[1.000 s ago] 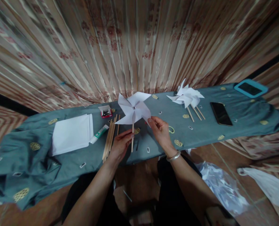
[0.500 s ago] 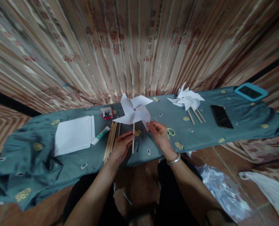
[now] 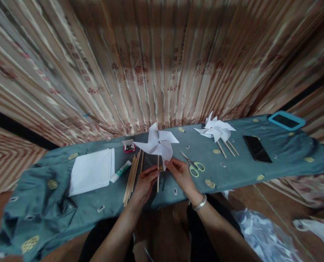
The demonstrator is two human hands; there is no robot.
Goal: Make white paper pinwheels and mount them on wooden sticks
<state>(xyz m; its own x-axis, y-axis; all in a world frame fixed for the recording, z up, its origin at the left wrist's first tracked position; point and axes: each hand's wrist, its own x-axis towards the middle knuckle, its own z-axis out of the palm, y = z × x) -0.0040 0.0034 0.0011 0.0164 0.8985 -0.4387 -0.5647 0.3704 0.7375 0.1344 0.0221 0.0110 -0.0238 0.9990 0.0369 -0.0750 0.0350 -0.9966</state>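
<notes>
A white paper pinwheel [image 3: 158, 145] on a thin wooden stick stands upright above the cloth-covered table [image 3: 42, 203]. My left hand [image 3: 145, 181] is closed around the stick just below the paper. With thumb and fingers, my right hand [image 3: 180, 173] pinches the lowest blade of the pinwheel. A metal pin shows at the centre of the blades. A bundle of spare wooden sticks [image 3: 131, 174] lies just left of my left hand.
Green-handled scissors [image 3: 194, 165] lie right of my right hand. A stack of white paper [image 3: 92, 171], a glue tube [image 3: 120, 171] and a small pin box [image 3: 129, 146] sit left. Finished pinwheels [image 3: 216, 130], a black phone [image 3: 257, 148] and a blue-cased tablet [image 3: 286, 120] lie right. Plastic bags cover the floor.
The pinwheel and both hands sit lower in view and closer to the table. The blades have turned. The scissors, hidden before by my right hand, now show.
</notes>
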